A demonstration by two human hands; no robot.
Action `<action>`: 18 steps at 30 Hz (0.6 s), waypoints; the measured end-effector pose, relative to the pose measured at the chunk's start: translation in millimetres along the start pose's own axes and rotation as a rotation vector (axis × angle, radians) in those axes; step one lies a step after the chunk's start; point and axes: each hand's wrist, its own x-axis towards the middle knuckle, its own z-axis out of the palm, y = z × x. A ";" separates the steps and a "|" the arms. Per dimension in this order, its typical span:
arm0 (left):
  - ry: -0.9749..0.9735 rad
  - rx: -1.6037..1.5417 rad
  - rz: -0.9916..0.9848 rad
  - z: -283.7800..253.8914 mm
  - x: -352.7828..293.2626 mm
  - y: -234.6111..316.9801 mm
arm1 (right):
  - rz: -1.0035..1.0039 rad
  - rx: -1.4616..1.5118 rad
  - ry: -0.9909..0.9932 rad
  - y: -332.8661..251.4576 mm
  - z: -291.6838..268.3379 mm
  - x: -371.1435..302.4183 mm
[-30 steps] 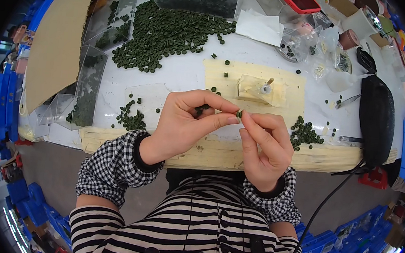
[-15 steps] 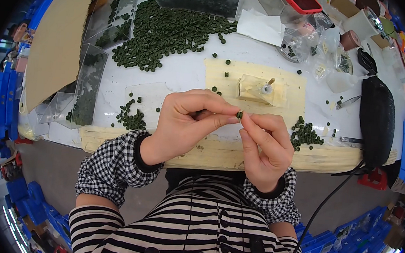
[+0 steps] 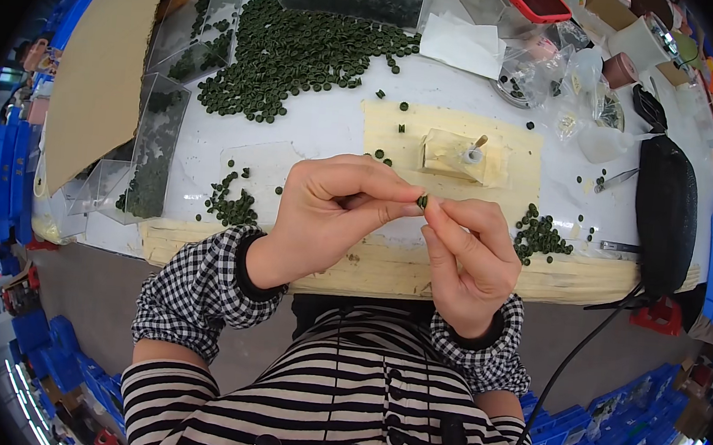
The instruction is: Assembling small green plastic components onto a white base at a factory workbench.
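Observation:
My left hand (image 3: 332, 208) and my right hand (image 3: 468, 258) meet above the table's front edge, fingertips pinched together on one small dark green ring (image 3: 422, 200). Both hands touch it. Behind them a small pale block with a short peg (image 3: 457, 155) sits on a cream mat (image 3: 498, 150). A little heap of green rings (image 3: 231, 205) lies left of my left hand, another heap (image 3: 540, 236) right of my right hand. A big spread of the same rings (image 3: 304, 48) covers the far part of the white table (image 3: 331, 127).
A brown cardboard sheet (image 3: 102, 73) lies at the left. Clear plastic trays (image 3: 155, 150) stand beside it. A black oblong pouch (image 3: 667, 216) sits at the right, with a metal tool (image 3: 619, 179) near it. Bags and small containers (image 3: 572, 80) crowd the back right. Blue crates (image 3: 41, 339) ring the floor.
Both hands stay pinched on the green ring with only slight finger shifts.

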 end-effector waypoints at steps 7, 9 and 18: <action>0.027 -0.011 -0.021 1.5 0.9 1.2 | 0.037 0.029 0.015 0.3 1.4 -1.8; 0.019 -0.019 -0.014 1.7 2.3 1.1 | 0.029 0.021 0.029 -0.9 1.0 -0.5; -0.162 0.375 -0.104 -3.2 8.8 13.2 | 0.085 -0.123 0.131 2.4 -19.2 1.5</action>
